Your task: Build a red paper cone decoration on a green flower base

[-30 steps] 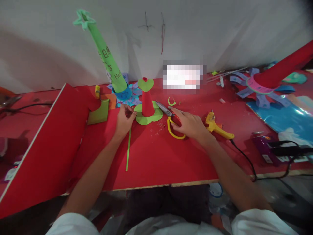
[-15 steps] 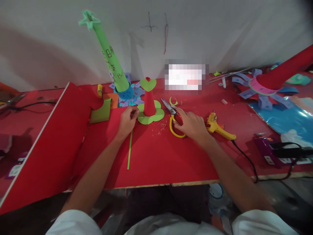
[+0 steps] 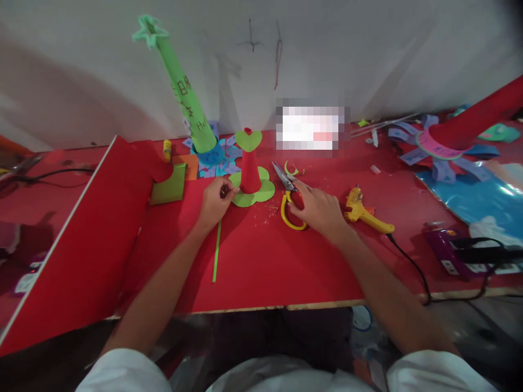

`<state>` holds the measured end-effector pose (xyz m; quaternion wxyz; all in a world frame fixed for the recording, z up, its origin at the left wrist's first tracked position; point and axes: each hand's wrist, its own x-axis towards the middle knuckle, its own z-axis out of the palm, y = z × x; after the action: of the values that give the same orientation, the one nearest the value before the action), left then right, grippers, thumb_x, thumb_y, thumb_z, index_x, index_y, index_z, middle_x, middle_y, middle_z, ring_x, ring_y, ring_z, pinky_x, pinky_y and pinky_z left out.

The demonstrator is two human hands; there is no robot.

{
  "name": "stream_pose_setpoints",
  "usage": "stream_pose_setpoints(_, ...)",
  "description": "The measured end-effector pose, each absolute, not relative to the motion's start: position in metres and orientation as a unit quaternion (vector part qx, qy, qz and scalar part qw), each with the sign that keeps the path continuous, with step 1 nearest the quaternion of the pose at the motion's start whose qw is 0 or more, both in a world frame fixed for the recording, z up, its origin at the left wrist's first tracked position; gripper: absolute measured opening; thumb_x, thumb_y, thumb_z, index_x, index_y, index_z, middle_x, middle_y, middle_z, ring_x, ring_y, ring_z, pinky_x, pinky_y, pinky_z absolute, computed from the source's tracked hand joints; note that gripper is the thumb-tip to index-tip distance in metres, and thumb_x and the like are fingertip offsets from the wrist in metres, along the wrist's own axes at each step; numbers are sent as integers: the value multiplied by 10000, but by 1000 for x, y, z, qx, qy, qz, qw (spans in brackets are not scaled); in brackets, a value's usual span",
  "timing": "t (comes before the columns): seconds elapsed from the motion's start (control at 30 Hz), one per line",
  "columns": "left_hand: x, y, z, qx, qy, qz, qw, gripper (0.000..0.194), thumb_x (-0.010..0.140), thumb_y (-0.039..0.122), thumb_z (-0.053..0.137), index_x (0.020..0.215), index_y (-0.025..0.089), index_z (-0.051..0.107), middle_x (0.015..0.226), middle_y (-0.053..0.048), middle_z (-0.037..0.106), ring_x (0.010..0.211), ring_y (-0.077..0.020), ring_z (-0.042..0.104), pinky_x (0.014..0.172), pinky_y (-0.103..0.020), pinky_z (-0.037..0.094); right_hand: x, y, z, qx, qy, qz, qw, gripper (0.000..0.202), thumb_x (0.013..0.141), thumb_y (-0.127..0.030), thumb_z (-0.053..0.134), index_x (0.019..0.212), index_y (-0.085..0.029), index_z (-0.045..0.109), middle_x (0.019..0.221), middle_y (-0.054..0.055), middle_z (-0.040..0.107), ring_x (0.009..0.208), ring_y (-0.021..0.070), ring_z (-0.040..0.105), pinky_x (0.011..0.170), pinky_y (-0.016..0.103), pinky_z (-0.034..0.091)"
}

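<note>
My left hand (image 3: 218, 201) is closed in a pinch at the left edge of a green petal-shaped base (image 3: 265, 190); what its fingertips hold, if anything, is too small to make out. A small red paper cone (image 3: 249, 173) stands on that base, with a green heart (image 3: 248, 140) at its top. My right hand (image 3: 316, 207) is closed on the scissors (image 3: 291, 219), around their red and yellow handles, with the blades pointing away from me. Below my left hand lies a thin green strip (image 3: 217, 253).
A yellow glue gun (image 3: 368, 215) lies right of my right hand, its cord trailing to the table's front edge. Behind stands a tall green cone (image 3: 186, 98). A red panel (image 3: 85, 239) leans at the left, and a large red cone (image 3: 482, 120) is at the right.
My left hand has shifted slightly right, its fingertips now over the green base's edge. The scissors have turned slightly in my right hand, which has moved a little left.
</note>
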<state>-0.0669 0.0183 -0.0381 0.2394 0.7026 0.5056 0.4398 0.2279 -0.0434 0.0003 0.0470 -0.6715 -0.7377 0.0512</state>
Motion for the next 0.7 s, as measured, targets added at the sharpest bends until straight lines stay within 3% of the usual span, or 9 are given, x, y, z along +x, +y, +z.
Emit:
stream_pose_setpoints(0.17,-66,15,-31,716,506,437,201,325,899,352,686,728,224,441,678,39,473,612,-121,433,611,-286,362,224,-45,5,-681,-730,47,40,656,963,-478,567,1574,-276,442,1160,149,777,994,369,741,724,386,487)
stream_pose_setpoints(0.3,-94,25,-21,692,556,455,65,310,922,330,680,748,232,443,702,25,471,669,-155,458,704,-323,404,223,-46,6,-680,-730,58,40,636,968,-479,558,1561,-279,450,1248,142,759,1011,366,737,744,396,498)
stream_pose_setpoints(0.4,-133,40,-19,657,611,442,-26,201,870,296,743,945,222,572,975,-52,626,1003,-251,584,938,-408,443,223,-46,4,-677,-732,65,42,611,974,-479,554,1544,-281,460,1264,136,753,1020,364,734,761,404,503)
stream_pose_setpoints(0.47,-158,48,-24,633,647,424,-28,358,809,280,791,1097,218,587,1148,-82,641,1202,-315,568,1048,-469,413,223,-46,3,-676,-733,66,43,591,975,-482,556,1523,-276,476,1271,136,750,1026,361,732,767,405,506)
stream_pose_setpoints(0.6,-186,58,-38,604,680,408,86,541,734,280,809,1199,228,540,976,-61,667,1037,-304,657,896,-433,475,223,-45,2,-672,-737,68,42,533,986,-482,537,1473,-266,519,1310,138,736,1039,355,730,761,399,509)
stream_pose_setpoints(0.7,-189,59,-43,612,653,439,75,425,734,292,795,1078,240,551,743,22,585,841,-245,651,786,-372,451,223,-45,1,-671,-737,70,38,580,999,-497,519,1533,-275,469,1314,144,737,1009,353,739,753,398,510)
